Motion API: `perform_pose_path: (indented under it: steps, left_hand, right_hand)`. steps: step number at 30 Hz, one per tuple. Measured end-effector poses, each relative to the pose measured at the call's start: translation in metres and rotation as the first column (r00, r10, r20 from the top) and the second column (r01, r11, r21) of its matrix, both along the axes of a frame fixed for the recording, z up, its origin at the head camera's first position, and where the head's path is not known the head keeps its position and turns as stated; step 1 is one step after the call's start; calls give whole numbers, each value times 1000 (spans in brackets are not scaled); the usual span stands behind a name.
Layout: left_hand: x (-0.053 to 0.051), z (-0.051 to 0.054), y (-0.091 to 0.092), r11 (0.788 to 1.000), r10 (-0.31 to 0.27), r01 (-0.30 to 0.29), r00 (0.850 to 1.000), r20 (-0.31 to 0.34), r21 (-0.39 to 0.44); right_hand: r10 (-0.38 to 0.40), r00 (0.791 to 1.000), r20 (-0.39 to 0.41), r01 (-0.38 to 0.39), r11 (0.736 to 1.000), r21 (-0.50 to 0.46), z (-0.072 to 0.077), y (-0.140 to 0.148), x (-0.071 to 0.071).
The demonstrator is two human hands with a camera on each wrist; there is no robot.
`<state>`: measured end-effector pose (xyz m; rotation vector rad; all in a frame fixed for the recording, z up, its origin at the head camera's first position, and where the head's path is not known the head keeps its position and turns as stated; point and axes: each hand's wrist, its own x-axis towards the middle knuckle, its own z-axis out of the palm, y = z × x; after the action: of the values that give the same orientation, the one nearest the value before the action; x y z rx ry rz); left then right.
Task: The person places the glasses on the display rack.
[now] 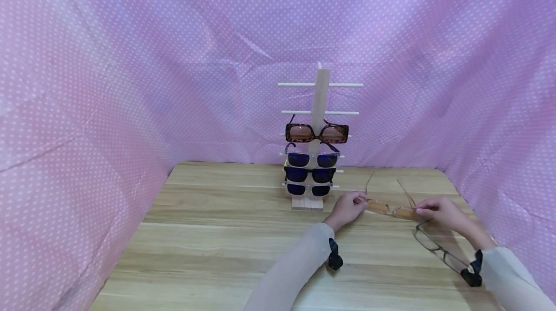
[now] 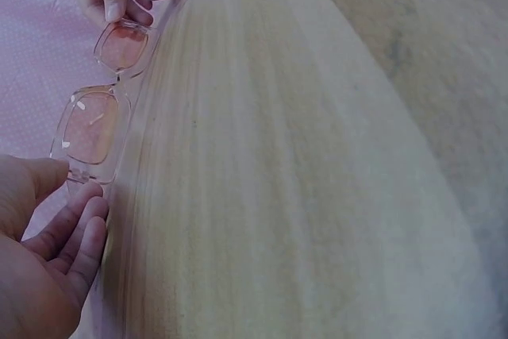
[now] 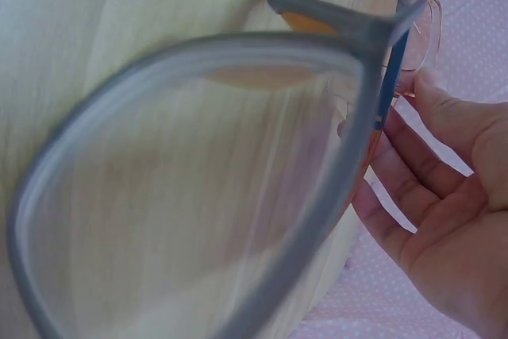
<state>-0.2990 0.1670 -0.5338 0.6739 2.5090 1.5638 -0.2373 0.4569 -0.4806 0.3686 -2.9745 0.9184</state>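
A pair of glasses with a clear frame and orange-tinted lenses [image 1: 404,213] is held up between both hands, its temples unfolded and pointing away. My left hand [image 1: 349,208] pinches one front corner, with the thumb on the rim in the left wrist view. At the opposite corner, my right hand [image 1: 445,214] pinches the frame between thumb and fingers. Grey-framed glasses [image 1: 439,249] with clear lenses are just below the right hand. They loom large in the right wrist view, where their rim [image 3: 186,44] partly covers the tinted pair.
Left of the hands stands a wooden eyewear rack [image 1: 320,98] with white crossbars. Tortoiseshell sunglasses [image 1: 317,139] hang above several dark-lensed pairs, among them a black-framed one [image 1: 310,171]. The wooden table [image 1: 208,233] is enclosed by a pink dotted cloth [image 1: 243,21].
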Motion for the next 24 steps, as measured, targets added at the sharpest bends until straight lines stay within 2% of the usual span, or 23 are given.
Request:
perform_pose_path:
  steps: [8, 12, 18, 24]
  left_hand:
    - [2, 1, -3, 999, 35, -35, 999, -8, 5]
    - [1, -1, -2, 998, 57, -57, 998, -26, 8]
    - [1, 0, -3, 996, 81, -81, 997, -9, 30]
    - [1, 5, -5, 996, 82, -81, 996, -20, 42]
  right_hand:
    - [7, 1000, -18, -7, 999, -41, -2, -3, -1]
    - [-12, 1000, 1, 12, 999, -37, 2, -5, -2]
    - [-35, 999, 31, 36, 999, -38, 8, -10, -2]
    - [-18, 999, -42, 16, 998, -65, 13, -12, -6]
